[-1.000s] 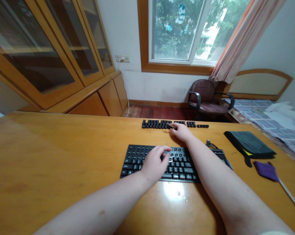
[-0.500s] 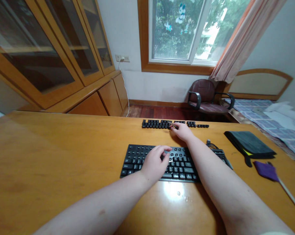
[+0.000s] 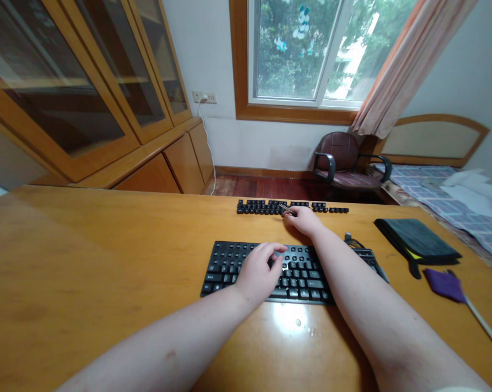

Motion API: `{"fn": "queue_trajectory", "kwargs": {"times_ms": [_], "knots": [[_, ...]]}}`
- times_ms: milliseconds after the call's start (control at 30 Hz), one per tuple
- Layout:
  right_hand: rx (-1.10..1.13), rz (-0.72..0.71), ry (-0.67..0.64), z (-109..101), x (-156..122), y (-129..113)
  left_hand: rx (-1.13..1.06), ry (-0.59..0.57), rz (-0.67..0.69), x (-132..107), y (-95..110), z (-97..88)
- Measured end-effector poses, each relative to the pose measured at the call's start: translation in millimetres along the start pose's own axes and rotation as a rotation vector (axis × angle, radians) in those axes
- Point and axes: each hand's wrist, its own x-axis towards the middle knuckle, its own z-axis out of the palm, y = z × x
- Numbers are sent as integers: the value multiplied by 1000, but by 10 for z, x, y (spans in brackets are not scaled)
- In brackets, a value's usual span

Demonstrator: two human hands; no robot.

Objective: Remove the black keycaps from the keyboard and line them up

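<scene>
A black keyboard (image 3: 299, 283) lies across the middle of the wooden desk, with keycaps off its upper rows so that bare switches show. My left hand (image 3: 259, 269) rests on it, fingers curved, thumb and forefinger apart, holding nothing. Beyond the keyboard, loose black keycaps (image 3: 252, 207) stand in rows by the desk's far edge. My right hand (image 3: 305, 220) reaches over the keyboard to them, pinching a thin metal wire keycap puller (image 3: 287, 209). Its prongs point left at the keycaps; whether a cap is between them I cannot tell. My right forearm covers part of the keyboard's right side.
Right of the keyboard lie a coiled cable (image 3: 353, 243), a dark folded pouch (image 3: 417, 239) and a purple-headed brush (image 3: 445, 284) with a white handle. A small round piece (image 3: 298, 322) lies in front. Past the desk stand a chair (image 3: 339, 158) and a glass-door cabinet (image 3: 86, 147).
My right hand has shifted very slightly left among the keycaps, and the puller's prongs look more spread. My left hand and the keyboard have stayed in place.
</scene>
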Motion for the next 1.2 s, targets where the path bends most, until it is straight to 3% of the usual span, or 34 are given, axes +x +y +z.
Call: {"fn": "queue_trajectory", "kwargs": {"times_ms": [333, 1200], "knots": [[-129, 194, 98, -44, 29, 60, -6, -3, -3, 1, -2, 2], [-101, 143, 73, 14, 61, 111, -7, 4, -6, -3, -7, 9]]}}
